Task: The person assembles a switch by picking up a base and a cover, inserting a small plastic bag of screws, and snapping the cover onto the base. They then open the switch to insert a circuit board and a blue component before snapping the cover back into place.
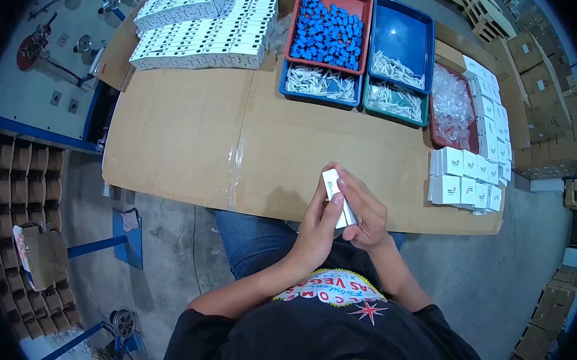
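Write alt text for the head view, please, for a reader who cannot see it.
A person's left grip and right grip hold a small white rectangular box at the near edge of a brown cardboard surface. Also in view are a rectangular red tray of small blue pieces, blue trays of thin white pieces, and white boxes stacked left and right.

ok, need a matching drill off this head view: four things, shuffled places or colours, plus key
Things:
1. Blue pieces
2. Clear plastic
3. Single white box
4. Shirt

Places or colours:
A. Between the left hand and the right hand
B. Black, with a colourful print
C. In the far red tray
D. In the red tray beside the white boxes on the right

Pairs: 1-C, 2-D, 3-A, 4-B
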A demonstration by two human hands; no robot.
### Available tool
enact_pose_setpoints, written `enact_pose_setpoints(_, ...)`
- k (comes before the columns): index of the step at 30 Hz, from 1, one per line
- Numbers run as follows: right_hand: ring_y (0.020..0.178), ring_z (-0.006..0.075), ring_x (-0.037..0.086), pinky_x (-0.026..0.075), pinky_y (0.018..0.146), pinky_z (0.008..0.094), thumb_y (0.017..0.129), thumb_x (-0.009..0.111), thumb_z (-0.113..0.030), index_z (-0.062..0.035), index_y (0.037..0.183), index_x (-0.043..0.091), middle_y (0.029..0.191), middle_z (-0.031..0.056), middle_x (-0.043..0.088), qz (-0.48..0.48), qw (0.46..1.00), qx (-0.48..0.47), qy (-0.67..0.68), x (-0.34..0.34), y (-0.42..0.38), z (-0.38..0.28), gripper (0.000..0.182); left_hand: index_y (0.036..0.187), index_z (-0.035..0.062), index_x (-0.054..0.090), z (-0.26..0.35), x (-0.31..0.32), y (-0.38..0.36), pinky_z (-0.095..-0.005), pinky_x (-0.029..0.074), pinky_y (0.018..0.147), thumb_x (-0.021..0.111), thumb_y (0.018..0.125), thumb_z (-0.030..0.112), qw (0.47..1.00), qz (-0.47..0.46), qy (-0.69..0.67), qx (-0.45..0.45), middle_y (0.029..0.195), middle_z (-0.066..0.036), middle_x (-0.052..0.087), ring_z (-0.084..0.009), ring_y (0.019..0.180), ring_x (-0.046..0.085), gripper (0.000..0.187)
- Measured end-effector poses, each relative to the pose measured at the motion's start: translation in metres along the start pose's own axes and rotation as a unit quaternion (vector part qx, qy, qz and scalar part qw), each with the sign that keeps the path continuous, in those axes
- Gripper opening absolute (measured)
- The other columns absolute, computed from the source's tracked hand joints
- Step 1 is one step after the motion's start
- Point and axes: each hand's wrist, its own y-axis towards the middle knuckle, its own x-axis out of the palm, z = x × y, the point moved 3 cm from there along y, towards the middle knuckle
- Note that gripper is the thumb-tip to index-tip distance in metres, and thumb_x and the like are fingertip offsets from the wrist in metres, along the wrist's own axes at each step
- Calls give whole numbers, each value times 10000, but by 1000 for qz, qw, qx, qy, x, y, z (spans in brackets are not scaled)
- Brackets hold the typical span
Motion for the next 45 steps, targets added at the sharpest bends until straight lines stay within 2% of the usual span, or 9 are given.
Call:
enact_pose_setpoints(6,1457,399,437,388,1168,476,889,809,-364,-7,1535,448,1584,288,399,-30,987,129,94,4,-1,0,822,1640,79,233,21,-23,3,-387,482,997,601,1025,160,993,39,107,40,1320,-131,480,-239,1204,530,721)
enact_pose_setpoints(8,1519,348,339,337,1201,475,885,829,-237,-62,1644,210,1656,235,284,-75,887,332,314,12,-9,1,995,1618,65,288,28,-30,3,-408,471,1015,606,1003,183,935,13,296,195,1363,-195,458,-302,1220,531,703)
enact_pose_setpoints(12,1540,299,288,318,1212,470,871,818,-107,-115,1667,-10,1686,180,212,-132,846,340,388,4,-9,3,1149,1585,41,347,25,-29,-1,-464,435,1053,624,962,254,904,-47,360,224,1399,-277,420,-411,1215,515,714)
enact_pose_setpoints(14,1521,288,324,328,1206,459,856,791,-33,-134,1666,-60,1680,162,229,-171,849,346,360,-7,-1,-5,1179,1575,-1,339,26,-24,-5,-433,405,1096,590,960,205,903,-69,378,190,1419,-245,423,-374,1270,506,695)
enact_pose_setpoints(20,1493,235,344,367,1167,384,815,762,65,-124,1676,-1,1675,116,229,-161,829,353,404,-17,-9,-4,1166,1591,45,343,17,-23,-4,-448,451,1001,640,947,301,869,-76,433,228,1384,-285,420,-418,1160,515,754)
enact_pose_setpoints(28,1457,241,408,461,1094,376,849,657,74,-114,1674,35,1678,128,215,-186,862,369,295,-16,-8,-7,1051,1578,61,375,10,-21,3,-479,441,1021,649,937,323,859,-61,451,233,1361,-291,426,-439,1228,478,745)
enact_pose_setpoints(30,1293,212,573,542,953,332,867,669,35,-85,1662,127,1561,149,428,-121,882,377,254,-13,-5,-16,969,1581,68,372,17,-24,4,-478,441,1023,648,935,312,840,-61,483,239,1359,-294,429,-448,1226,477,744)
enact_pose_setpoints(37,784,123,643,504,620,287,896,673,6,-45,1586,300,1059,121,701,-127,923,339,131,-11,-6,-25,785,1587,78,366,19,-26,-2,-481,447,1008,642,935,298,854,-68,458,238,1347,-294,440,-448,1204,485,741)
enact_pose_setpoints(45,789,143,674,520,667,297,936,618,-14,-26,1550,350,911,139,692,-167,911,366,93,-23,-10,-20,669,1589,87,370,16,-26,-3,-482,446,1014,644,952,324,847,-88,470,231,1338,-294,442,-448,1213,487,733)
